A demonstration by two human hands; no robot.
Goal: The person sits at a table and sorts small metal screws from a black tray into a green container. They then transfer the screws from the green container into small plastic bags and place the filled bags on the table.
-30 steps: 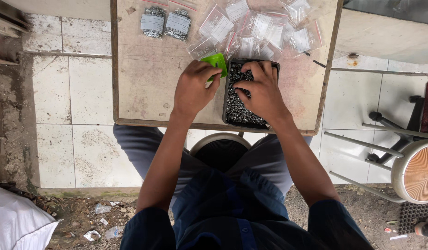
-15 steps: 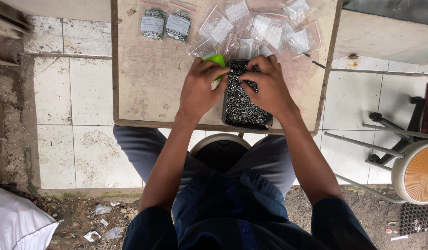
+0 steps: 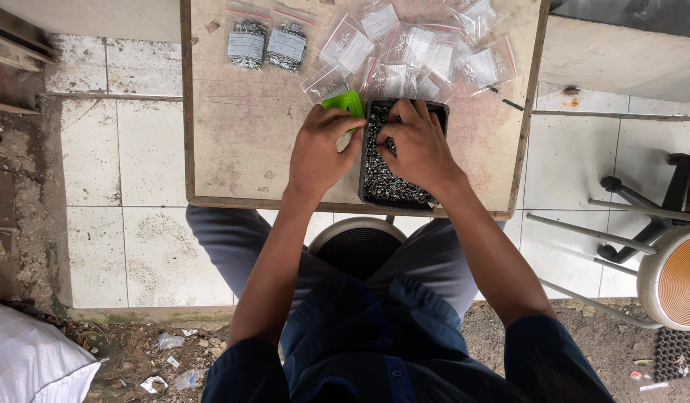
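The right hand [image 3: 416, 149] rests fingers-down in the black tray of screws [image 3: 393, 183] at the table's [image 3: 240, 134] six-o'clock edge; whether it pinches any cannot be told. The left hand [image 3: 320, 153], at the tray's nine o'clock, is closed on a green scoop [image 3: 343, 102].

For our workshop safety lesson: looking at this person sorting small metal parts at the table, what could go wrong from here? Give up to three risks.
1. The black tray of small metal parts sits right at the near edge of the wooden table; a nudge from the right hand might tip it off.
2. Loose parts could roll into the litter on the ground and get lost.
3. The clear packets lie piled and overlapping, so the left hand, holding a green object, may mix them up.
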